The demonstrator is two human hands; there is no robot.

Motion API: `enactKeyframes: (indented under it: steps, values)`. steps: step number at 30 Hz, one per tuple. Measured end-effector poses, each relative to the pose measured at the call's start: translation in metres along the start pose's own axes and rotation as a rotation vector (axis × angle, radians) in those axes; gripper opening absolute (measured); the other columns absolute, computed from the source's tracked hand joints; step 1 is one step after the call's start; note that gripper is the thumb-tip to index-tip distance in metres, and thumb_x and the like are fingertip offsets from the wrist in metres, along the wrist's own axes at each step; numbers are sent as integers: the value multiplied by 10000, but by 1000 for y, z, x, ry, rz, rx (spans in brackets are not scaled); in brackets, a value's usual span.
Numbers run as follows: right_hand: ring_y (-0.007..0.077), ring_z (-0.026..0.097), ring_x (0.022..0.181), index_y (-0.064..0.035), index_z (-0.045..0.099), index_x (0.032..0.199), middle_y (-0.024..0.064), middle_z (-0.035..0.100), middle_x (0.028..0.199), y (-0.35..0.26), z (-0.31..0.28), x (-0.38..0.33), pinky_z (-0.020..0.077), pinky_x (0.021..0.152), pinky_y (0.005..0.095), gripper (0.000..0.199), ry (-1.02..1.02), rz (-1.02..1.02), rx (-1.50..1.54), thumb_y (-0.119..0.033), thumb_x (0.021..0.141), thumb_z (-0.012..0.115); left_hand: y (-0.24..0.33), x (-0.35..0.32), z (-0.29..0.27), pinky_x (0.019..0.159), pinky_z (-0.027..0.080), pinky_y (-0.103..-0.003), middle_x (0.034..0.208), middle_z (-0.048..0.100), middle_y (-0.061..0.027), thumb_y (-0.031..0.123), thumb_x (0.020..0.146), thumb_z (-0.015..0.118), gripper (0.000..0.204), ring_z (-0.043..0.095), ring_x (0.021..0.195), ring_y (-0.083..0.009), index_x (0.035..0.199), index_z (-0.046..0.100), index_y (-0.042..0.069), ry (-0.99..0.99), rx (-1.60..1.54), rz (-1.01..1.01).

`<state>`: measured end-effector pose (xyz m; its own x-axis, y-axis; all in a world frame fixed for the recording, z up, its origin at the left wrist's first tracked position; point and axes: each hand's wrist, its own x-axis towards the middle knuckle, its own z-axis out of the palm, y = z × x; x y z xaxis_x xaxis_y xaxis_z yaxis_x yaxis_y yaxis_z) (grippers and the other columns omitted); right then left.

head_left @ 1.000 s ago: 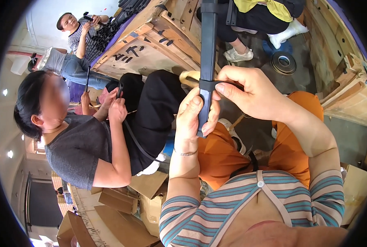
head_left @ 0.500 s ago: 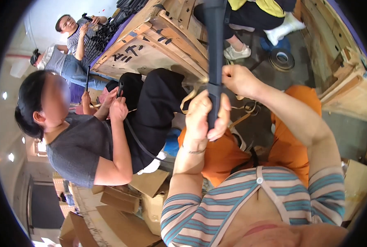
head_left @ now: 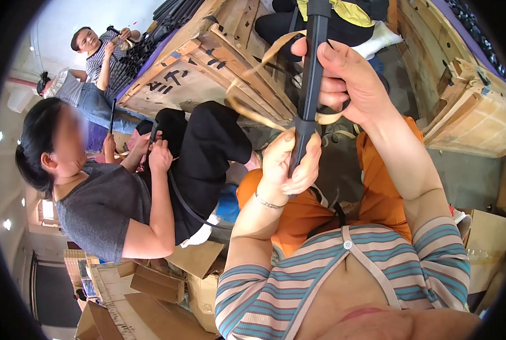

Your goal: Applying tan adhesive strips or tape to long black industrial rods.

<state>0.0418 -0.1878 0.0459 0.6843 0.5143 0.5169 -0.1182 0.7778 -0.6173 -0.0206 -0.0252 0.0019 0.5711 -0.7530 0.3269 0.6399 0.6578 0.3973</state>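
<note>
A long black ridged rod (head_left: 310, 73) with collars rises through the middle of the view, past its top edge. My left hand (head_left: 289, 164) is closed round its lower end, just below a collar. Higher up, my right hand (head_left: 352, 79) curls its fingers about the rod, thumb in front and a fingertip showing on the far side. A thin tan strip (head_left: 247, 107) loops out left of the rod and shows again under my right hand. Whether my right fingers also pinch the strip is hidden.
At my left a co-worker in a dark grey shirt (head_left: 102, 209) holds a black rod. Wooden crates (head_left: 230, 73) stand ahead, with black rods (head_left: 134, 62) piled behind. Another crate (head_left: 462, 119) stands at the right. Open cardboard boxes (head_left: 156, 283) lie at lower left.
My right hand has moved up from a fist beside the rod and now wraps it. The tan strip has come up and loops out at the left.
</note>
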Motion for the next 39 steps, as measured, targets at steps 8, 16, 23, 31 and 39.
enactKeyframes:
  steps: [8,16,23,31,39]
  values:
    - [-9,268,457,-19,583,975,-80,360,589,-1,-17,-5,199,404,161,231,213,2,-195,-230,885,563,21,8,5,385,375,-196,618,501,-59,488,883,444,587,461,437,-106,1046,488,-74,391,824,13]
    - [1,263,469,-29,557,982,-90,327,582,10,-35,-11,209,420,166,229,320,60,-282,-237,885,560,0,23,-19,422,302,-225,522,408,18,425,889,466,412,358,452,-72,737,464,42,841,1367,-4]
    - [-1,251,463,-39,536,989,-90,331,598,18,-47,-10,206,421,161,203,291,127,-325,-224,904,529,-1,24,-33,487,409,-290,536,493,-47,466,848,491,488,485,508,-118,745,513,-10,990,1647,-44]
    - [6,332,488,-37,571,991,-63,445,623,26,-31,-11,262,433,161,191,184,187,-641,-183,868,583,27,19,-23,422,321,-190,561,480,17,252,849,611,242,416,466,-47,853,540,21,586,1008,-33]
    - [81,527,826,12,487,1182,56,599,918,13,-57,-3,439,735,237,394,314,108,-926,-174,853,595,28,5,-57,480,361,-244,534,440,5,273,758,710,291,381,524,-68,736,555,29,1036,1808,504]
